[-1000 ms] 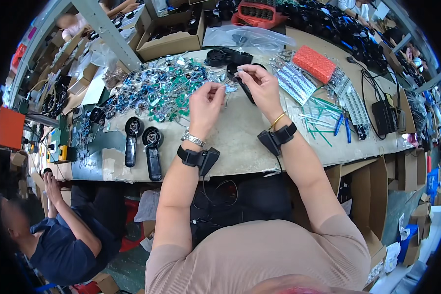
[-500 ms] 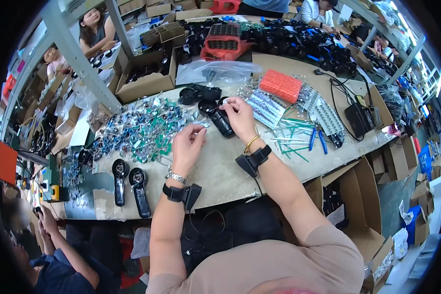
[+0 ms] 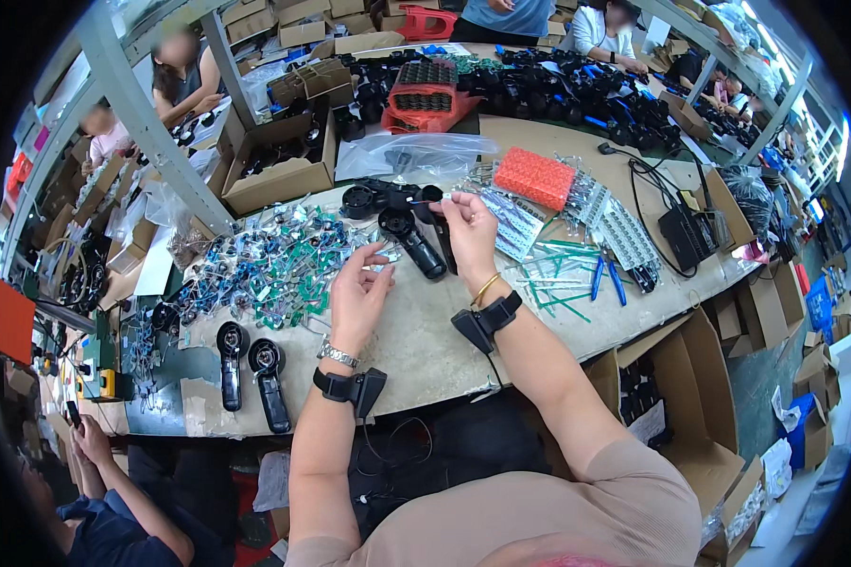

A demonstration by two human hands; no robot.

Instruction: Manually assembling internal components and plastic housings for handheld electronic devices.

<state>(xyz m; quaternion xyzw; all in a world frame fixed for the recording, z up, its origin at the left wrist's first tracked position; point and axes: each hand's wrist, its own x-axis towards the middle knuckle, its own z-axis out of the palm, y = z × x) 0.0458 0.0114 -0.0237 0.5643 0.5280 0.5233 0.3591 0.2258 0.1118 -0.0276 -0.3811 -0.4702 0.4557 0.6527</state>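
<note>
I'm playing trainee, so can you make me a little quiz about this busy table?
1. True or false: the red bubble-wrapped pack lies right of the heap of small parts.
2. Fill in: the wrist of the right hand wears a ____-coloured bracelet.
3. The silver watch is on: A) both wrists; B) neither wrist; C) the wrist of the left hand.

Key: 1 true; 2 gold; 3 C.

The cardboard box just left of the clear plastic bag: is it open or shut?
Open: no flaps cover the top of the cardboard box, and dark pieces show inside.
</note>
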